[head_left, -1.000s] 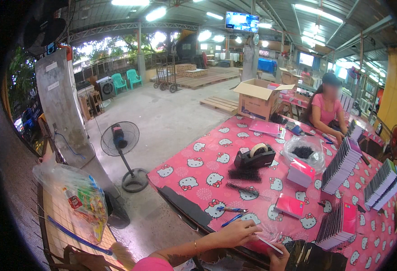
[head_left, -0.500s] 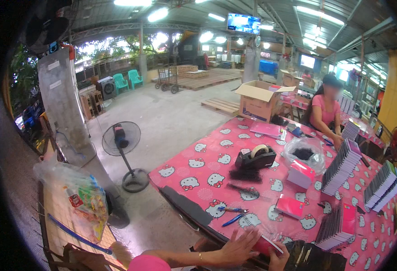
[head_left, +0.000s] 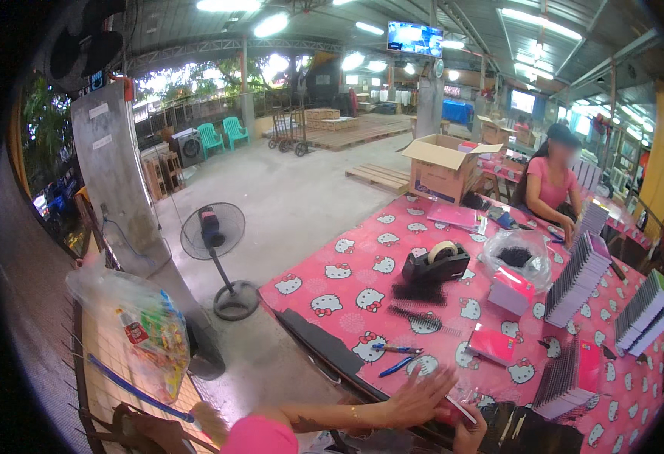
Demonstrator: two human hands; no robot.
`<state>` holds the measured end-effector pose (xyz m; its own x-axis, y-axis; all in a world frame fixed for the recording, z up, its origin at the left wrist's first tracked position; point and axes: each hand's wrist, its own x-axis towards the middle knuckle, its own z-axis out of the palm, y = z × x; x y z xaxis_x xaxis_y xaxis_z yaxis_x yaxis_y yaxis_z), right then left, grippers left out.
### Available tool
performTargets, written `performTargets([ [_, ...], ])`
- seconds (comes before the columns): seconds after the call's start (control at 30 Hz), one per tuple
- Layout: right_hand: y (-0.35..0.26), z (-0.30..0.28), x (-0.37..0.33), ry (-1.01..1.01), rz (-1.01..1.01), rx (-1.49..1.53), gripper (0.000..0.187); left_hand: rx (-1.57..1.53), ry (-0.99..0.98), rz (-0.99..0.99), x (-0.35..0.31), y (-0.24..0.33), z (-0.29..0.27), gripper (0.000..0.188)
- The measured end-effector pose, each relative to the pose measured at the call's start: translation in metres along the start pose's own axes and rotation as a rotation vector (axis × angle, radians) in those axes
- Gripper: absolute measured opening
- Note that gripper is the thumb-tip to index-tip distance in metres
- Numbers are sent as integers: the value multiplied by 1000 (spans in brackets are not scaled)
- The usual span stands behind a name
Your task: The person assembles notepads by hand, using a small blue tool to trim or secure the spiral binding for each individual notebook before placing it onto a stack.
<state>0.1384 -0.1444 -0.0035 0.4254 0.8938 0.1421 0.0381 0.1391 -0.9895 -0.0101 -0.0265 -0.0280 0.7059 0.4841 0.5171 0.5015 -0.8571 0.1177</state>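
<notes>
Close to the near table edge, my right hand (head_left: 470, 437) grips a small red notebook (head_left: 447, 413) by its right end. My left hand (head_left: 420, 396) lies across the notebook with its fingers stretched out, hiding much of the cover. Just beyond my hands are blue-handled pliers (head_left: 397, 366) and another slim tool (head_left: 398, 349). A pink notebook (head_left: 491, 344) rests on the table a little farther to the right. Beside it, a tall row of wire-bound notebooks (head_left: 566, 378) leans in a stack.
The pink patterned table (head_left: 324, 284) carries a black tape dispenser (head_left: 436, 262), black binding wires (head_left: 419, 293), a clear plastic bag (head_left: 538, 265) and more notebook stacks (head_left: 578, 278). A co-worker (head_left: 550, 185) handles things at the far right. A standing fan (head_left: 212, 231) is left of the table.
The view has shifted slightly, so the scene sits farther right. My left hand has slid over the notebook, its fingers reaching farther across it. My right hand keeps its grip.
</notes>
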Motion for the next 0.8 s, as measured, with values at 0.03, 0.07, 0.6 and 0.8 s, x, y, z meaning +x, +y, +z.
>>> performTargets([
  [0.03, -3, -1, 2, -1, -10, -4, 23, -20, 35, 94, -18, -2, 10, 81],
  [0.07, -6, -1, 1, 18, -14, -22, 23, -19, 46, 96, -35, 4, 21, 81],
  [0.6, 12, -5, 0, 1, -40, -81, 24, -25, 89, 7, 7, 5, -5, 79],
  [0.8, 6, -1, 3, 36, 32, -22, 23, -199, 33, 294, -47, 10, 7, 85],
])
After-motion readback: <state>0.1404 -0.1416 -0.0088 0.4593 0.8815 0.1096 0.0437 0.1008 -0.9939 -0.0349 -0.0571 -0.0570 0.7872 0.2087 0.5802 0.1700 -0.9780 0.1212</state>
